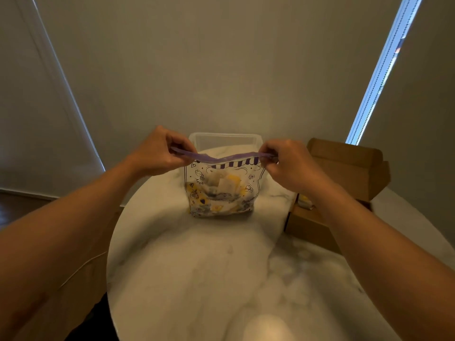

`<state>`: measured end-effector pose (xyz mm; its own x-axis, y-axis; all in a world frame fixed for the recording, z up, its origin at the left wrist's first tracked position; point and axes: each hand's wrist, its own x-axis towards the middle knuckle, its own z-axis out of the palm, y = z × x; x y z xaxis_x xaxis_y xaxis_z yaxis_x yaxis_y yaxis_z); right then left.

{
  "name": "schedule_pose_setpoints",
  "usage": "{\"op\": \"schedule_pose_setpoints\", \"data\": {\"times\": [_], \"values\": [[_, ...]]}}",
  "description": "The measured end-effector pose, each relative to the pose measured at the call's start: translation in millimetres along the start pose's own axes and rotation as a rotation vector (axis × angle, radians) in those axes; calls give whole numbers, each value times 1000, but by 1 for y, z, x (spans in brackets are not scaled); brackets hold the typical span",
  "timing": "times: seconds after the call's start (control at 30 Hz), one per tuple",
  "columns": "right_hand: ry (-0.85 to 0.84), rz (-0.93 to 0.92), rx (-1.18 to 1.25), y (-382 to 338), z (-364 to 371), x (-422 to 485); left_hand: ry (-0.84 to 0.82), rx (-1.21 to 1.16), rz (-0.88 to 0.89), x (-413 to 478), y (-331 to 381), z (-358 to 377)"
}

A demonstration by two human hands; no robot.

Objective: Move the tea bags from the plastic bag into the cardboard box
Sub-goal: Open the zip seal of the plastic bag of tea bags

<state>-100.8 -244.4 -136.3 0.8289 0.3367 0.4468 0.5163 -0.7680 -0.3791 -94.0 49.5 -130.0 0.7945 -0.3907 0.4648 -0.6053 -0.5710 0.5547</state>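
You are at a round white marble table (197, 267) set against pale drawn blinds, with one bright strip of window (384, 70) showing at the upper right.

Your left hand (157, 153) pinches the left end of the purple zip strip (221, 158), fingers curled round it. Your right hand (288, 163) pinches the right end the same way. Between them the strip sags a little in the middle, and whether the seal is parted you cannot tell.

The plastic bag (221, 190) hangs from that strip and stands upright, its base on the middle of the table. The tea bags (226, 184) show through its clear front as pale and yellow sachets heaped in the lower half. The bag carries purple stripes and small doodles. A word by an apple drawing seems to read "Apple"; the rest is too blurred to read.

Just behind the bag sits a clear plastic tub (221, 141). The cardboard box (344, 166) lies to the right, under and beside your right forearm, with its lid standing up at the back. Something pale and yellow shows inside it.

A wide stretch of tabletop lies between the bag and the near edge. The table's left rim curves just inside your left forearm.
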Motion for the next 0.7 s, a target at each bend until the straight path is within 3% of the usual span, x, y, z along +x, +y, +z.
{"op": "schedule_pose_setpoints", "data": {"times": [0.37,0.57,0.7], "values": [[55,36,-107,-24,4,-63,16,-67,109,-68,24,10],[44,52,-104,-30,3,-86,-41,132,250,-79,59,13],[10,57,-75,-26,6,-99,-167,284,297,-73,86,25]]}}
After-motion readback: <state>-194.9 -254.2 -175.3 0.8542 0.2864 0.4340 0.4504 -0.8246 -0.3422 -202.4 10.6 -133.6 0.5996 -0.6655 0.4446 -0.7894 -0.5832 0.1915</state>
